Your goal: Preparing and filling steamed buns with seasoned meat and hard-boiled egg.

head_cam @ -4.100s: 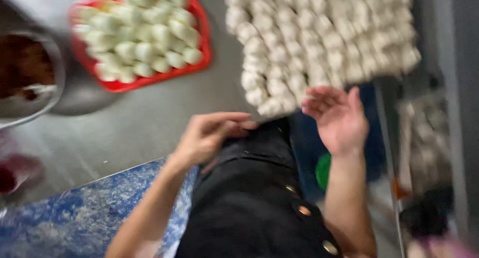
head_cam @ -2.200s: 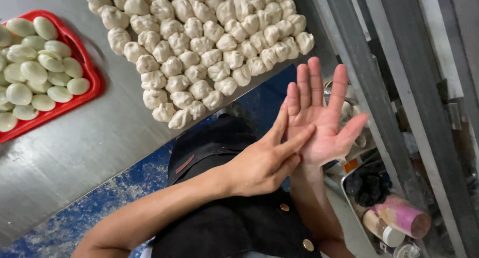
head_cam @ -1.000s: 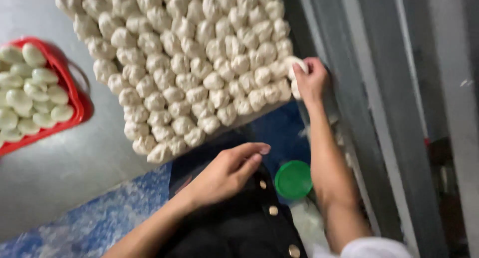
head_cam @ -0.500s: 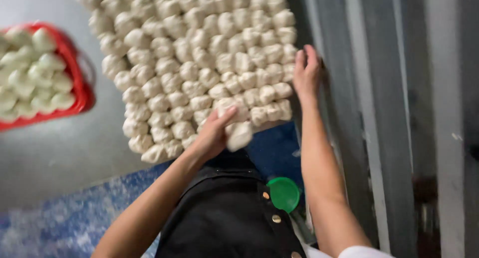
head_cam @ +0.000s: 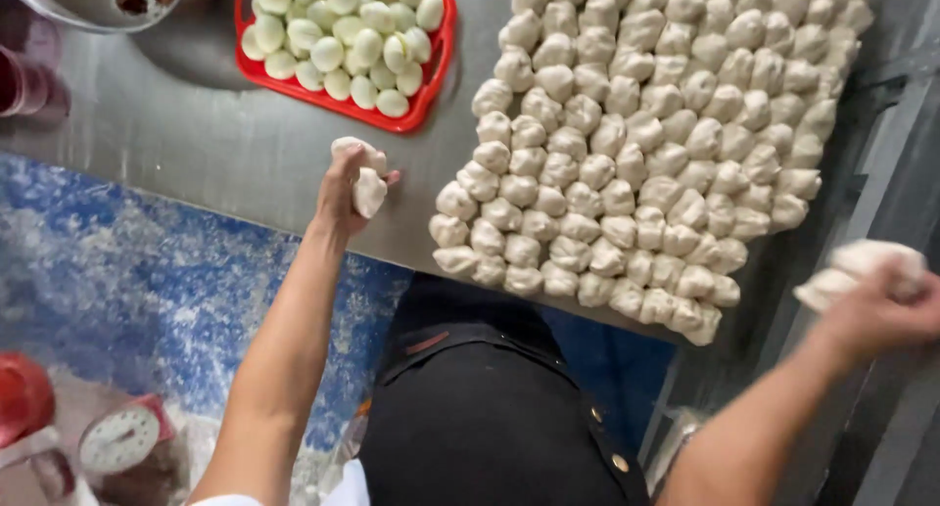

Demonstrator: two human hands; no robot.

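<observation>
I see my left hand (head_cam: 345,185) out over the bare steel table (head_cam: 196,144), its fingers closed around a dough ball (head_cam: 369,188). The pale lump sticks out past the fingertips on the side facing the dough pile (head_cam: 646,144), and its longer side runs roughly up and down in the view, hanging just clear of the steel as far as I can tell.

My right hand (head_cam: 876,310) is off past the table's right edge, near the grey metal frame (head_cam: 881,173), and it is blurred. Its fingers curl over a second dough piece (head_cam: 862,271), which pokes out above the knuckles; how firmly they grip it I cannot tell.

The relation I watch is this: the pile lies between my two hands. From the left hand it sits to the right, near but apart, with a strip of bare steel between. From the right hand it lies to the left, its lower right corner being the closest part. The left hand is also the nearer one to the red tray (head_cam: 431,95) of smooth whitish-green balls (head_cam: 338,36), which sits further up the table from it

My black apron (head_cam: 490,408) fills the lower middle, and a small dial scale (head_cam: 119,439) stands on the floor at lower left
</observation>
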